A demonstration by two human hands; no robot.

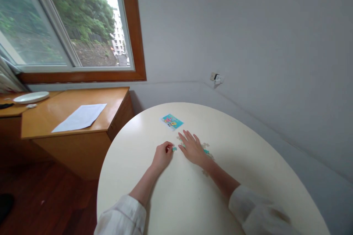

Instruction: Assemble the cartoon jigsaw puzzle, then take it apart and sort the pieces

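Observation:
My left hand [163, 156] is closed in a pinch on a small teal jigsaw puzzle piece [174, 149], just above or at the tabletop. To its right, my right hand [192, 149] lies palm down with fingers spread over a group of loose puzzle pieces [206, 151]. Some of these pieces are teal, others show a pale grey-beige side, and the hand hides part of the group. Beyond both hands lies a colourful picture card [172, 121] with a teal ground and cartoon-like figures.
A white round table [171, 198] carries the pieces. At the left stands a wooden desk [116, 108] with a white paper sheet [79, 117] and a white plate [31, 97]. The wall behind has a socket with a plug [217, 78]; a window is at upper left.

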